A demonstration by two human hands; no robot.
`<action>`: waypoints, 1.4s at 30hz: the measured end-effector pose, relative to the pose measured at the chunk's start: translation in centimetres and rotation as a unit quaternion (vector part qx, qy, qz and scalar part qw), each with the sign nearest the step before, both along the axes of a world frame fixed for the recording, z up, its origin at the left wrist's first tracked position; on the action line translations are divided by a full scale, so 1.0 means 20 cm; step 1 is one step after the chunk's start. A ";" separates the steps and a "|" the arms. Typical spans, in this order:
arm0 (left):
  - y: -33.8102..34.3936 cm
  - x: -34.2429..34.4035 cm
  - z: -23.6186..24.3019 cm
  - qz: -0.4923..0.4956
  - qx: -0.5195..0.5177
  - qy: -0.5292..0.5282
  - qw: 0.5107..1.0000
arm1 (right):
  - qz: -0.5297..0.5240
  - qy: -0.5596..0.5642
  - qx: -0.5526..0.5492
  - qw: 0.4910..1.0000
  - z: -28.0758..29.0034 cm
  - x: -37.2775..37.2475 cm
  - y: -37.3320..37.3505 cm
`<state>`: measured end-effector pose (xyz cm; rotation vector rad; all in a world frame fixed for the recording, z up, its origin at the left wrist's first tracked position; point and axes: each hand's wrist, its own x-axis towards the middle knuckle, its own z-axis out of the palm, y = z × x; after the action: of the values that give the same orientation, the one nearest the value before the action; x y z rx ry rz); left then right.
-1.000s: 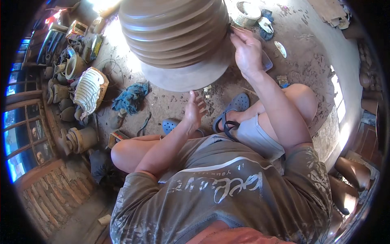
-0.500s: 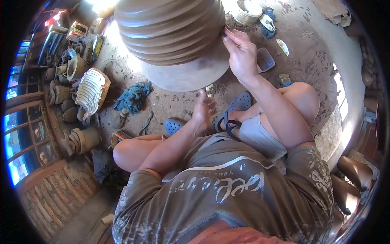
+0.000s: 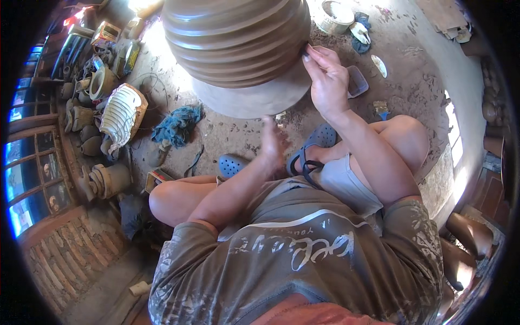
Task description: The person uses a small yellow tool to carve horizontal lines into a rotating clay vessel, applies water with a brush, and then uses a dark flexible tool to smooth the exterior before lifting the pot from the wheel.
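A large brown clay pot [image 3: 238,43] with wide horizontal ridges stands on a pale round wheel [image 3: 254,103] in front of me; its top lies beyond the picture's edge. My right hand [image 3: 329,81] is closed in a pinch against the pot's lower right side. Something small and dark shows at its fingertips, too hidden to name. Just below the wheel's near rim is my left hand [image 3: 273,142], holding nothing, its fingers stretched out and slightly blurred.
A blue-green cloth [image 3: 177,125] and a ridged white piece [image 3: 123,116] lie left, near several small clay pots [image 3: 102,84]. Right of the wheel are a clear plastic tub [image 3: 356,82] and a bucket [image 3: 335,17]. Blue clogs [image 3: 320,136] are close to my legs.
The pot and wheel appear slightly further right in the picture, as the view has shifted a little. My right hand stays at the pot's side; my left remains near the wheel's rim.
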<state>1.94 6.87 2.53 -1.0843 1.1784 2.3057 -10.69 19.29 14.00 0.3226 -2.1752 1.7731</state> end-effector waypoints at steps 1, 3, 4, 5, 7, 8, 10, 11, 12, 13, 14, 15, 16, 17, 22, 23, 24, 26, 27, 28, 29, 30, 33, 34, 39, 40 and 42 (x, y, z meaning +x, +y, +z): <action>-0.08 -0.04 0.04 0.070 -0.029 -0.024 0.997 | -0.007 -0.004 0.001 1.000 0.00 0.00 0.00; -0.40 -0.19 0.03 0.194 -0.071 0.126 0.970 | -0.010 -0.010 -0.008 1.000 0.00 0.01 0.00; -0.58 -0.25 0.03 0.223 -0.070 0.121 0.965 | -0.005 -0.015 -0.018 1.000 0.00 0.02 0.00; -0.69 -0.27 0.04 0.254 -0.070 0.115 0.958 | 0.002 -0.021 -0.028 0.999 -0.01 0.04 -0.01; -0.59 -0.23 -0.14 0.209 -0.137 0.116 0.961 | 0.026 -0.042 -0.032 0.998 -0.01 0.07 -0.04; -0.48 -0.22 -0.21 0.182 -0.166 0.117 0.962 | 0.032 -0.050 -0.031 0.998 -0.01 0.06 -0.03; -0.19 -0.09 -0.18 0.116 -0.120 0.026 0.986 | 0.023 -0.052 -0.037 0.998 -0.01 0.05 -0.03; -0.10 -0.01 -0.15 0.018 -0.058 0.024 0.998 | 0.022 -0.055 -0.041 0.997 -0.02 0.04 -0.02; -0.06 0.04 -0.10 -0.077 0.003 0.021 0.997 | 0.021 -0.051 -0.042 0.998 -0.03 0.04 -0.02; -0.06 0.03 -0.06 -0.046 -0.008 0.004 0.999 | 0.019 -0.046 -0.045 0.998 -0.03 0.02 -0.02; -0.07 0.02 -0.02 -0.014 -0.019 -0.013 1.000 | 0.018 -0.041 -0.047 0.998 -0.03 0.02 -0.02; -0.09 0.00 0.01 0.021 -0.029 -0.027 0.999 | 0.020 -0.037 -0.050 0.998 -0.02 0.00 -0.03; -0.20 -0.09 0.03 0.089 -0.044 -0.016 0.995 | 0.018 -0.035 -0.052 0.998 -0.02 0.00 -0.03; -0.37 -0.17 0.00 0.134 -0.082 0.028 0.987 | 0.019 -0.034 -0.057 0.998 -0.02 0.00 -0.04; -0.62 -0.28 -0.14 0.218 -0.108 0.120 0.962 | 0.006 -0.016 -0.033 0.999 0.00 0.01 -0.08; -0.47 -0.26 -0.15 0.219 -0.146 0.121 0.957 | 0.002 -0.012 -0.021 1.000 0.00 0.01 -0.07; -0.32 -0.19 -0.14 0.172 -0.135 0.074 0.973 | 0.000 -0.016 -0.005 1.000 0.01 0.01 -0.06; -0.14 -0.02 -0.16 0.006 -0.065 0.024 0.998 | 0.003 -0.029 0.025 0.999 0.03 0.03 -0.05; -0.12 0.05 -0.20 -0.115 -0.002 0.020 0.993 | -0.005 -0.011 0.022 1.000 0.02 0.02 -0.04; -0.11 0.03 -0.12 -0.066 -0.009 0.000 0.998 | -0.016 0.009 0.022 1.000 0.00 -0.02 -0.01; -0.10 0.01 -0.04 -0.016 -0.016 -0.020 1.000 | -0.026 0.030 0.021 0.999 -0.01 -0.05 0.01; -0.10 0.01 0.02 0.040 -0.024 -0.040 0.998 | -0.026 0.010 0.008 1.000 0.01 -0.07 0.02; -0.50 -0.19 -0.08 0.164 -0.119 0.030 0.979 | -0.005 0.009 0.065 0.998 0.00 -0.13 0.05; -0.62 -0.25 -0.06 0.214 -0.138 0.042 0.966 | 0.001 -0.040 0.036 0.999 0.04 -0.13 0.04; -0.26 -0.12 -0.06 0.167 -0.097 0.006 0.981 | 0.005 -0.032 0.073 0.997 0.02 -0.13 0.08; -0.20 -0.04 -0.13 0.065 -0.052 0.020 0.996 | 0.007 -0.026 0.076 0.997 0.03 -0.12 0.07; -0.11 0.06 -0.17 -0.032 0.002 0.005 0.999 | -0.008 -0.031 0.072 0.997 -0.01 -0.15 0.09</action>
<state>3.14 4.64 -0.87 -1.0190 1.1935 2.2661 -13.79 21.10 13.83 0.2858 -2.3492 1.6423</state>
